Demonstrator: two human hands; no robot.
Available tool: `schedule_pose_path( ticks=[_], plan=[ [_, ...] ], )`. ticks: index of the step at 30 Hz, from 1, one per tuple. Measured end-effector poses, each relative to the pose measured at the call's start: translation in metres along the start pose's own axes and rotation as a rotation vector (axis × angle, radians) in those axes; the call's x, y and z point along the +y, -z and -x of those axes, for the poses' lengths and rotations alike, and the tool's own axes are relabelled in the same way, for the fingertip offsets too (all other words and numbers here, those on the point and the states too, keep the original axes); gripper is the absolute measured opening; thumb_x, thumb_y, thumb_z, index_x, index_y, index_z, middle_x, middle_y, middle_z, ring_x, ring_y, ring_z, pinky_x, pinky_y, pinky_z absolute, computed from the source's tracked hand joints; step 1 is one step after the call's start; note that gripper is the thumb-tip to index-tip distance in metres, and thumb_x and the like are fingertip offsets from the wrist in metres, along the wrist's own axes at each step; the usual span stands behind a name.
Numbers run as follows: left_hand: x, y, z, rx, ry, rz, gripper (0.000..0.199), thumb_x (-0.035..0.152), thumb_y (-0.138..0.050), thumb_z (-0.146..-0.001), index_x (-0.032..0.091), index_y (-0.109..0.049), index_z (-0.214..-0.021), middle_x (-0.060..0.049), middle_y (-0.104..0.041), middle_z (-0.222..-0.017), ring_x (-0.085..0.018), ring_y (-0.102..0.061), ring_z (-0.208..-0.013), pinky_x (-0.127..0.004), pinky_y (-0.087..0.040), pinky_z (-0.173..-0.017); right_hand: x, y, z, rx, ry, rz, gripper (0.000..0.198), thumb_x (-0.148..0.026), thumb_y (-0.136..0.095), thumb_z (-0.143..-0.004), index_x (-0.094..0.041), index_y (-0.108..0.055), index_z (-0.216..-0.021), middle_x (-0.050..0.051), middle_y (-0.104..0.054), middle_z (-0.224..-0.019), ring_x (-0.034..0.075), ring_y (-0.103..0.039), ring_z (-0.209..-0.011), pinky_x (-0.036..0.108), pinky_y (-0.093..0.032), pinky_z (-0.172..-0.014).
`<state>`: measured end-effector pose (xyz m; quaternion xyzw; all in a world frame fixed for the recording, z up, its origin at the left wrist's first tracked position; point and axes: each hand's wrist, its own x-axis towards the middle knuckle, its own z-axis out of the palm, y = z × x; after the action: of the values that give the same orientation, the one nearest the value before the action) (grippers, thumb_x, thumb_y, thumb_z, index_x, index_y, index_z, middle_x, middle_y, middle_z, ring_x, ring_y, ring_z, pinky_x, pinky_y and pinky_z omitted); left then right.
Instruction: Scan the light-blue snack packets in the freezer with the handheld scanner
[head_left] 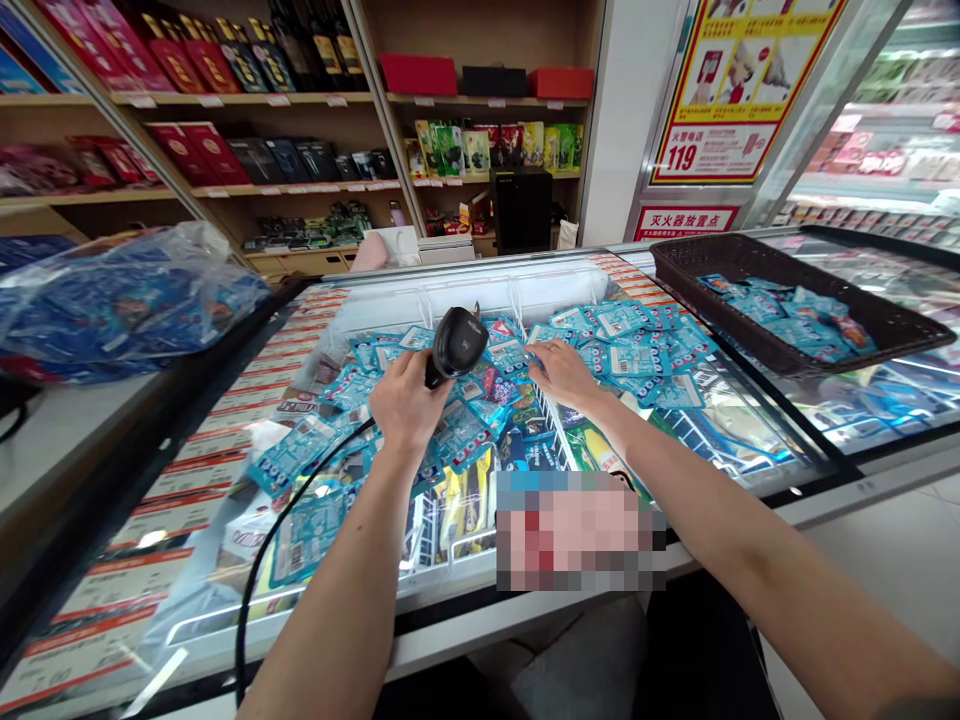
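Observation:
My left hand (409,400) is wrapped round a black handheld barcode scanner (459,342), its head tilted over the packets and its cable running down to the left. Small blue printed packets (461,435) lie spread over the glass top of a chest freezer (442,640), many with barcodes facing up. To the right of the scanner, the fingers of my right hand (564,373) are closed at the edge of a blue packet (507,354); the fingertips are partly hidden. More packets (626,350) lie in an overlapping pile beyond my right hand.
A dark brown basket (795,262) with more blue packets stands at the right. At the left is a clear plastic bag (127,300) full of blue packs. Shelves (300,190) of goods line the back. A blurred patch (581,535) covers the freezer's front edge.

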<state>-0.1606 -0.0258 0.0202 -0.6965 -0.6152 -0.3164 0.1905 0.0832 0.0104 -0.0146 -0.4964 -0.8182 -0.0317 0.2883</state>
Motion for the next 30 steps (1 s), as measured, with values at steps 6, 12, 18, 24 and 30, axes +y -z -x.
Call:
schedule_pose_path(
  ticks=[6,12,18,24,30],
  plan=[
    [0.0,-0.001,0.0,-0.006,0.003,0.009,0.035,0.047,-0.05,-0.079,0.023,-0.06,-0.103,-0.005,-0.063,-0.09,-0.022,-0.058,-0.085,-0.027,-0.032,-0.06,0.0,-0.004,-0.001,0.095,-0.059,0.075,0.062,-0.066,-0.04,-0.081,-0.016,-0.061,-0.112,0.014,-0.06,-0.105,0.029,-0.047,-0.104,0.044,-0.038,-0.091],
    [-0.001,-0.002,0.0,-0.015,0.003,0.017,0.034,0.046,-0.05,-0.08,0.024,-0.06,-0.104,-0.005,-0.064,-0.092,-0.022,-0.058,-0.086,-0.028,-0.032,-0.06,0.008,-0.009,-0.003,0.081,-0.09,0.096,0.05,-0.064,-0.053,-0.075,-0.021,-0.064,-0.099,0.012,-0.059,-0.104,0.03,-0.047,-0.102,0.045,-0.04,-0.087],
    [-0.001,-0.002,-0.001,-0.023,-0.01,0.021,0.035,0.045,-0.051,-0.079,0.023,-0.06,-0.104,-0.006,-0.064,-0.092,-0.022,-0.059,-0.087,-0.027,-0.032,-0.059,0.013,-0.009,-0.005,0.125,-0.192,-0.052,0.044,-0.05,-0.061,-0.074,-0.018,-0.055,-0.104,0.009,-0.062,-0.098,0.028,-0.053,-0.096,0.041,-0.041,-0.087],
    [-0.002,-0.003,0.0,-0.06,-0.062,0.021,0.037,0.045,-0.053,-0.078,0.022,-0.06,-0.106,-0.005,-0.064,-0.095,-0.022,-0.059,-0.088,-0.027,-0.034,-0.061,0.022,-0.007,-0.005,0.245,-0.367,-0.405,0.035,-0.032,-0.051,-0.083,-0.018,-0.043,-0.113,0.002,-0.062,-0.077,0.02,-0.06,-0.071,0.035,-0.046,-0.071],
    [-0.001,-0.004,0.002,-0.072,-0.146,-0.01,0.035,0.043,-0.053,-0.078,0.023,-0.06,-0.106,-0.004,-0.065,-0.094,-0.021,-0.059,-0.09,-0.027,-0.034,-0.062,0.024,-0.003,-0.005,0.304,-0.403,-0.48,0.031,-0.03,-0.049,-0.084,-0.019,-0.042,-0.112,0.004,-0.061,-0.075,0.021,-0.061,-0.071,0.036,-0.047,-0.07]
  ],
)
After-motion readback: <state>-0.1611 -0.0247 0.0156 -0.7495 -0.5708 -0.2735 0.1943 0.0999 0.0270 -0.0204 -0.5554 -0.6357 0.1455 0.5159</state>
